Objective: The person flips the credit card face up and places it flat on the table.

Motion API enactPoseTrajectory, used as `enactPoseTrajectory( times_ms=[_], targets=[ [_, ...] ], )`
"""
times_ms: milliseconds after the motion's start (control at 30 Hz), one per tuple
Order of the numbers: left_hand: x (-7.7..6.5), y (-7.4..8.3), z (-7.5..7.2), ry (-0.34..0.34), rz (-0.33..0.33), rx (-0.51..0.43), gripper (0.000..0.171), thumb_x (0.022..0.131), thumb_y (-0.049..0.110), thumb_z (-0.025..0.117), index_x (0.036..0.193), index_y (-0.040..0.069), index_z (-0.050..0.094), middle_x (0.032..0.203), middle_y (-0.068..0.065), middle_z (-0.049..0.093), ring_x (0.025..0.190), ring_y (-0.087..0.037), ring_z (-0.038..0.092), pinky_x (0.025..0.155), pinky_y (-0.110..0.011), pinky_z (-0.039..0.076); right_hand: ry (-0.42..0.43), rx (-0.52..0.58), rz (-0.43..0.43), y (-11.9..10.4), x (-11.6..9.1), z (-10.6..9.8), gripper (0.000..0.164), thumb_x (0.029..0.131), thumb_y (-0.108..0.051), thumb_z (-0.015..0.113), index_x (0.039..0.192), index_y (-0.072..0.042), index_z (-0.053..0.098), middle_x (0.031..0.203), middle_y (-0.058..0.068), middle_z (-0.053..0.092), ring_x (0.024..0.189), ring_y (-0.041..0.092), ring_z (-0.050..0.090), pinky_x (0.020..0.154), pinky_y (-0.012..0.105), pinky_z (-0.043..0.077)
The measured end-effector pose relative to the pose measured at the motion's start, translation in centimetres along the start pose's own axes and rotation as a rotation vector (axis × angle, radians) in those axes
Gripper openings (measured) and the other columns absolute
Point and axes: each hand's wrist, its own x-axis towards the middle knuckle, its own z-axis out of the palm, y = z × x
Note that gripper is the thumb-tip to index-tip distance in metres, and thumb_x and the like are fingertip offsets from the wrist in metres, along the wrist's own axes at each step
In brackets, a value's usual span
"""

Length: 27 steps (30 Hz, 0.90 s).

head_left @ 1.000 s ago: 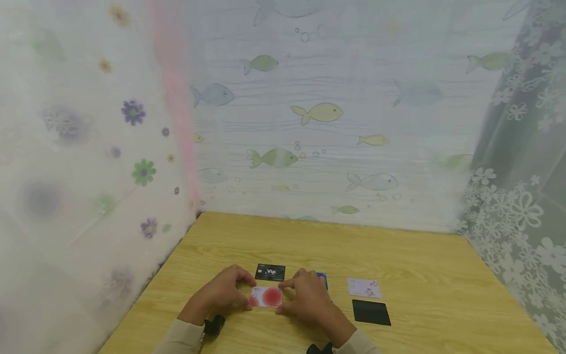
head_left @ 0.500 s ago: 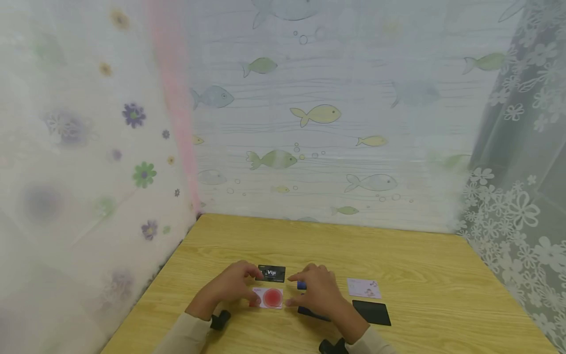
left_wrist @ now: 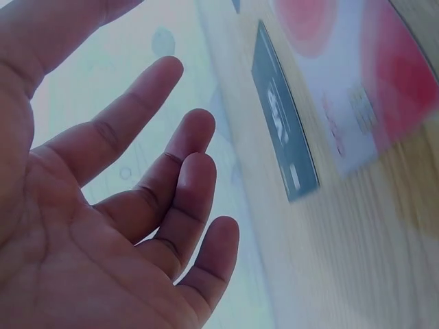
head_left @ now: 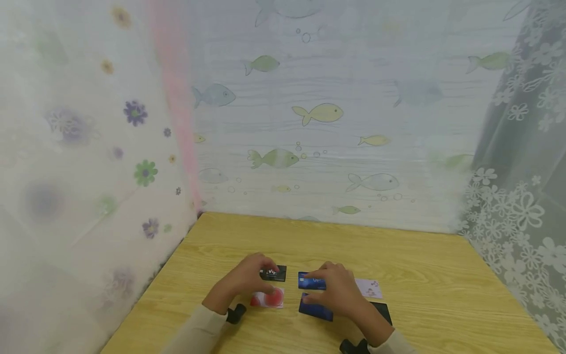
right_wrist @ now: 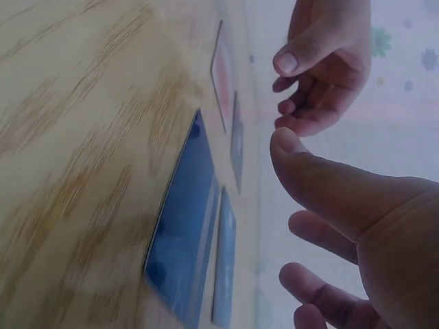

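My left hand (head_left: 245,282) hovers over a black VIP card (head_left: 278,274) and a white card with red circles (head_left: 276,298), partly covering both in the head view. Its fingers are loosely bent and hold nothing; the left wrist view shows the palm bare, apart from the black card (left_wrist: 285,130) and the red-and-white card (left_wrist: 343,82). My right hand (head_left: 342,292), also holding nothing, is above a blue VIP card (head_left: 309,280) and a darker blue card (head_left: 316,311). In the right wrist view its relaxed fingers are raised off the larger-looking blue card (right_wrist: 185,226).
Right of the right hand lie a pale pink card (head_left: 372,288) and a plain black card (head_left: 383,312), both partly hidden by it. The wooden table (head_left: 424,275) meets a fish-print curtain (head_left: 327,191) at the back and a flowered one (head_left: 110,236) on the left.
Both hands have let go of the red-and-white card, which stays on the table. They have lifted and shifted right, the right hand uncovering parts of the two blue cards.
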Motion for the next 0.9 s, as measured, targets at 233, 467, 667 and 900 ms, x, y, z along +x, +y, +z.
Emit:
enactPoseTrajectory(
  times_ms=[233, 467, 667, 900],
  targets=[
    [1.1, 1.5, 1.0, -0.012, 0.033, 0.013, 0.049, 0.075, 0.027, 0.095, 0.115, 0.008, 0.075, 0.116, -0.004, 0.066, 0.114, -0.03, 0.061, 0.095, -0.043, 0.054, 0.017, -0.053, 0.009, 1.5, -0.9, -0.7, 0.053, 0.072, -0.06, 0.088, 0.118, -0.034, 0.079, 0.112, -0.005, 0.067, 0.1, 0.023, 0.06, 0.08, 0.056, 0.048],
    [2.1, 3.1, 2.8, -0.069, -0.003, 0.077, 0.046, 0.074, 0.035, 0.095, 0.113, 0.02, 0.078, 0.115, 0.003, 0.065, 0.11, -0.02, 0.059, 0.091, -0.037, 0.052, -0.032, -0.009, 0.022, 2.8, -1.7, -1.4, 0.053, 0.069, -0.059, 0.09, 0.112, -0.029, 0.08, 0.102, -0.005, 0.068, 0.092, 0.017, 0.058, 0.077, 0.052, 0.047],
    [2.6, 3.7, 4.2, -0.102, 0.036, 0.151, 0.041, 0.07, 0.042, 0.096, 0.106, 0.028, 0.081, 0.107, 0.011, 0.066, 0.099, -0.009, 0.057, 0.085, -0.031, 0.05, -0.104, -0.011, -0.011, 3.5, -2.2, -1.6, 0.055, 0.064, -0.062, 0.092, 0.106, -0.028, 0.081, 0.097, -0.01, 0.07, 0.092, 0.015, 0.056, 0.076, 0.048, 0.044],
    [2.2, 4.1, 4.9, -0.115, -0.016, 0.089, 0.051, 0.068, 0.037, 0.098, 0.114, 0.023, 0.08, 0.102, 0.008, 0.064, 0.093, -0.009, 0.057, 0.083, -0.029, 0.049, -0.092, -0.038, -0.041, 3.3, -2.8, -1.3, 0.056, 0.058, -0.062, 0.094, 0.101, -0.028, 0.081, 0.1, -0.01, 0.07, 0.091, 0.015, 0.055, 0.075, 0.041, 0.038]
  ],
)
